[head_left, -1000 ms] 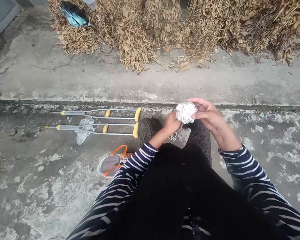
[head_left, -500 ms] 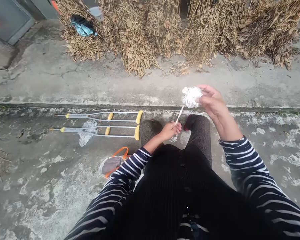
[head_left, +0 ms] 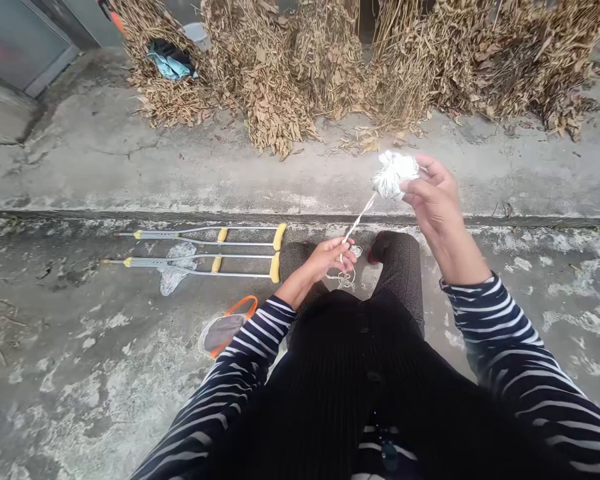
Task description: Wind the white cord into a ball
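Observation:
In my right hand I hold a bundle of white string between thumb and fingers, raised above the step. A twisted white strand runs from the bundle down to my left hand, whose fingers are closed on it. Below that hand, loose loops of the string hang or lie between my knees; which of the two I cannot tell. The strand looks taut between both hands.
Two crutches with yellow pads lie to the left, over a clear plastic bag. A grey bag with orange handles sits nearer. Dried plant stalks stand along the concrete step, with a blue cloth among them.
My right hand has moved up and to the right with the string bundle. My left hand has shifted left, and a longer stretch of strand shows between them.

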`<state>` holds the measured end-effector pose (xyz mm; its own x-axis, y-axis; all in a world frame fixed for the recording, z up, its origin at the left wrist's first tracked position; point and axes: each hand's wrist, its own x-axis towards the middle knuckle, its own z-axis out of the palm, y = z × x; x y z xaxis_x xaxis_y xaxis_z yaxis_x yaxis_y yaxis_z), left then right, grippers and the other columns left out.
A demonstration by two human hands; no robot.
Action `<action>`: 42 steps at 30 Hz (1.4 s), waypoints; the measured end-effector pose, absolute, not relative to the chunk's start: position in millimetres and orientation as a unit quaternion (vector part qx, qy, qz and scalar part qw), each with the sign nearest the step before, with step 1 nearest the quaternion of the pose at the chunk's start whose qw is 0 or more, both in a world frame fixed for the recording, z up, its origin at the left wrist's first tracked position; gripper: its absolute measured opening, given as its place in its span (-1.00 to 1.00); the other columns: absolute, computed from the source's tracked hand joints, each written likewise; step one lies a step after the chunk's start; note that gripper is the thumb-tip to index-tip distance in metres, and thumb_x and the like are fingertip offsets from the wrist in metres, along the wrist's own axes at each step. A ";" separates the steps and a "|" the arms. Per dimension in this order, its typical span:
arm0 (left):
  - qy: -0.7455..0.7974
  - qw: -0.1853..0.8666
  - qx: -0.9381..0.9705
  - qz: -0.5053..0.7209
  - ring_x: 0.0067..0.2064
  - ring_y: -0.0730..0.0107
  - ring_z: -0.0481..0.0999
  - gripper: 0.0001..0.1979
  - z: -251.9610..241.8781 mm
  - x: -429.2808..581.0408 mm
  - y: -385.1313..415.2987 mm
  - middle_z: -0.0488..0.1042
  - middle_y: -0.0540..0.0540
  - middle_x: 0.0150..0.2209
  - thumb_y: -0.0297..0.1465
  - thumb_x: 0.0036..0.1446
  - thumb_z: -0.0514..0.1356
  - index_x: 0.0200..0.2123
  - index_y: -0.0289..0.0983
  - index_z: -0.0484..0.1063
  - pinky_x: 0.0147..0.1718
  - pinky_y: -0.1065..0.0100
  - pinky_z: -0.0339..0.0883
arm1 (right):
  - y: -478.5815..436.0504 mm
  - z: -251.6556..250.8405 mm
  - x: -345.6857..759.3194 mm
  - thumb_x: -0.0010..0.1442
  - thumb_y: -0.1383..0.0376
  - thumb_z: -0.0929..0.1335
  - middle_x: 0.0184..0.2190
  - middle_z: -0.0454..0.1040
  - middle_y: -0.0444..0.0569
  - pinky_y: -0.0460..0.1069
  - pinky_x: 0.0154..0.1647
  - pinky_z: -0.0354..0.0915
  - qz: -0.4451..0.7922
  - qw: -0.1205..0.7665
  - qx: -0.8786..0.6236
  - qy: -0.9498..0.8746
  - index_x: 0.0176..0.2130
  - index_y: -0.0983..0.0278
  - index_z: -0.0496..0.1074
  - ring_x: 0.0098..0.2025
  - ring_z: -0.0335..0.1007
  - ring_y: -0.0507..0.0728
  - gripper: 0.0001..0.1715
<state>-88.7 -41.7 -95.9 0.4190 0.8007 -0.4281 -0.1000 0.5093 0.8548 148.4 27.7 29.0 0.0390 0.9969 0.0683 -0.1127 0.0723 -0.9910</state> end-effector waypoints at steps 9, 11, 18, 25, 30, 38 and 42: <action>0.369 0.580 0.518 0.508 0.32 -0.01 0.42 -0.54 -45.3 -55.6 14.3 0.47 -0.20 0.26 -0.36 0.26 0.28 0.22 -0.20 0.44 0.07 0.00 0.59 | 8.6 50.3 126.0 -0.33 0.34 0.57 -0.21 0.59 -0.09 0.04 -0.28 0.49 0.579 0.472 -0.471 -0.469 -0.17 0.19 0.51 -0.24 0.51 0.13 -0.38; 0.357 0.597 0.513 0.503 0.23 0.03 0.51 -0.58 -33.2 -47.6 19.1 0.57 -0.19 0.13 -0.43 0.26 0.27 0.18 -0.24 0.47 0.09 -0.03 0.57 | 9.1 50.9 126.2 -0.32 0.37 0.56 -0.20 0.60 -0.09 0.05 -0.26 0.51 0.579 0.478 -0.470 -0.464 -0.18 0.18 0.52 -0.22 0.52 0.14 -0.40; 0.390 0.583 0.498 0.510 -0.23 0.31 0.65 -0.96 -37.6 -36.4 17.4 0.61 -0.04 -0.39 -0.47 0.12 0.34 -0.33 -0.35 0.57 -0.21 0.29 0.59 | 8.5 58.8 132.3 -0.25 0.33 0.55 -0.18 0.62 -0.02 0.16 -0.22 0.57 0.646 0.422 -0.441 -0.458 -0.14 0.20 0.59 -0.20 0.56 0.23 -0.43; 0.417 0.600 0.469 0.495 -0.47 0.53 0.54 -0.89 -40.0 -42.7 12.2 0.56 -0.02 -0.48 -0.48 0.21 0.25 -0.37 -0.36 0.54 -0.39 0.44 0.50 | 11.9 59.1 129.8 -0.23 0.34 0.52 -0.18 0.63 -0.04 0.19 -0.10 0.58 0.649 0.430 -0.432 -0.456 -0.17 0.17 0.63 -0.12 0.58 0.26 -0.49; 0.406 0.641 0.450 0.472 -0.43 0.53 0.56 -0.88 -50.7 -46.7 8.9 0.61 -0.08 -0.39 -0.46 0.25 0.25 -0.33 -0.39 0.54 -0.34 0.43 0.52 | 15.3 62.6 134.0 -0.19 0.29 0.53 -0.14 0.62 -0.03 0.25 -0.01 0.59 0.643 0.441 -0.419 -0.465 -0.19 0.16 0.62 0.01 0.56 0.32 -0.55; 0.423 0.685 0.414 0.425 -0.43 0.49 0.57 -0.85 -92.9 -55.9 -10.7 0.61 -0.09 -0.39 -0.40 0.19 0.31 -0.34 -0.39 0.54 -0.33 0.40 0.52 | 22.5 105.3 143.6 -0.20 0.24 0.60 -0.04 0.59 -0.01 0.23 0.16 0.52 0.600 0.502 -0.384 -0.490 -0.15 0.15 0.53 0.26 0.41 0.39 -0.45; 0.437 0.696 0.412 0.394 -0.41 0.46 0.58 -0.80 -113.3 -66.6 -22.9 0.60 -0.11 -0.38 -0.34 0.17 0.34 -0.27 -0.40 0.56 -0.32 0.38 0.53 | 25.2 106.9 145.4 -0.19 0.26 0.57 -0.03 0.59 0.02 0.27 0.14 0.53 0.604 0.478 -0.396 -0.499 -0.18 0.20 0.52 0.23 0.44 0.40 -0.50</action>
<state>-66.6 -22.9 -113.3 0.3084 0.9080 -0.2836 -0.1877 0.3503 0.9176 145.4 25.2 106.9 -0.2287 0.9735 -0.0016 -0.1828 -0.0446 -0.9821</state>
